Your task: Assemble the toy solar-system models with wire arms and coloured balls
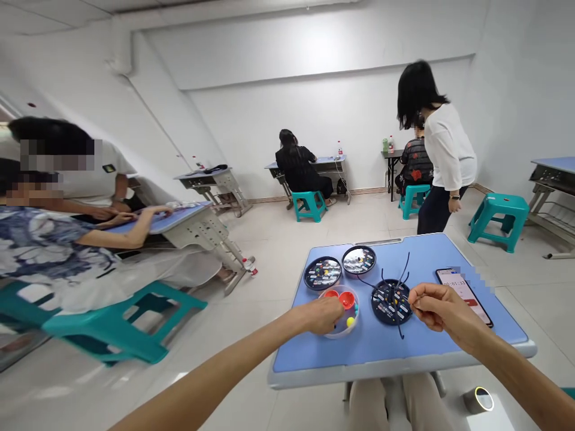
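1. White walls and a pale tiled floor surround us, and our blue worktop point(381, 353) stands directly ahead, with its grey front edge above our knees.
2. Near its middle sits a clear plastic bowl point(339, 312) holding red and yellow balls, with a few other small pieces by its far wall.
3. Our left hand point(321, 315) is over that bowl, fingers dipping past the rim. From this angle we cannot tell whether it grips a ball.
4. Our right hand point(438, 310) is closed to a pinch, thumb against forefinger, just beside a dark round disc point(390, 311) whose thin black rods rise and splay from its centre.
5. Behind the bowl lie two more dark round discs, one with coloured dots point(322, 273) and one with a shiny face point(358, 260), nearly touching each other.
6. To our right, a phone point(465, 296) lies on the worktop showing a running timer.
7. Beyond the worktop, a person in a white blouse point(449, 149) stands beside a teal stool point(498, 218). Two seated people point(27, 239) work at a desk on our left, and others sit facing the far wall.
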`<move>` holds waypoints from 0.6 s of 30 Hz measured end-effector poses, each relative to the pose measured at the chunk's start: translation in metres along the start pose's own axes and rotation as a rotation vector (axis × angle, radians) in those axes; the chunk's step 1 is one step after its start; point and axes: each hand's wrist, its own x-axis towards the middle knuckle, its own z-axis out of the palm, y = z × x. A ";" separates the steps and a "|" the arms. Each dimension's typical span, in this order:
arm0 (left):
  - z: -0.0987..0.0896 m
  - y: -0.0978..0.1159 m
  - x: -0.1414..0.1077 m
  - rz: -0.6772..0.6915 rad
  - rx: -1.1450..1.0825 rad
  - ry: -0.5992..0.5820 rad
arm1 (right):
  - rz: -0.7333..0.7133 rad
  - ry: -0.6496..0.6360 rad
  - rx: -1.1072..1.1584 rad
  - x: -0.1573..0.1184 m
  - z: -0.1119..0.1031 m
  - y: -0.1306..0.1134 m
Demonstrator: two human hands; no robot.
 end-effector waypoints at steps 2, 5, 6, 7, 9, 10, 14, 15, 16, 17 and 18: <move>0.000 -0.001 -0.001 -0.005 0.001 0.029 | 0.024 -0.010 0.076 -0.001 0.004 0.003; 0.000 0.002 -0.003 -0.005 0.014 0.031 | 0.031 -0.028 0.196 -0.003 0.008 0.008; 0.000 0.003 -0.003 -0.005 0.017 0.024 | 0.029 -0.033 0.228 -0.004 0.009 0.009; 0.000 0.005 -0.004 -0.004 0.018 0.017 | 0.028 -0.034 0.252 -0.005 0.009 0.011; -0.001 0.008 -0.005 -0.003 0.014 0.011 | 0.027 -0.027 0.283 -0.007 0.009 0.016; -0.003 0.009 -0.006 -0.002 0.007 0.017 | 0.027 -0.023 0.296 -0.009 0.009 0.019; -0.012 0.014 -0.013 -0.013 -0.043 0.094 | -0.003 -0.039 0.326 -0.017 0.009 0.029; -0.015 0.016 -0.017 -0.015 -0.049 0.116 | -0.017 -0.044 0.317 -0.019 0.010 0.031; -0.016 0.019 -0.022 -0.021 -0.078 0.136 | -0.033 -0.046 0.303 -0.021 0.011 0.032; -0.016 0.023 -0.027 -0.035 -0.151 0.154 | -0.047 -0.047 0.288 -0.022 0.013 0.033; -0.014 0.028 -0.032 -0.053 -0.266 0.170 | -0.061 -0.046 0.276 -0.024 0.015 0.033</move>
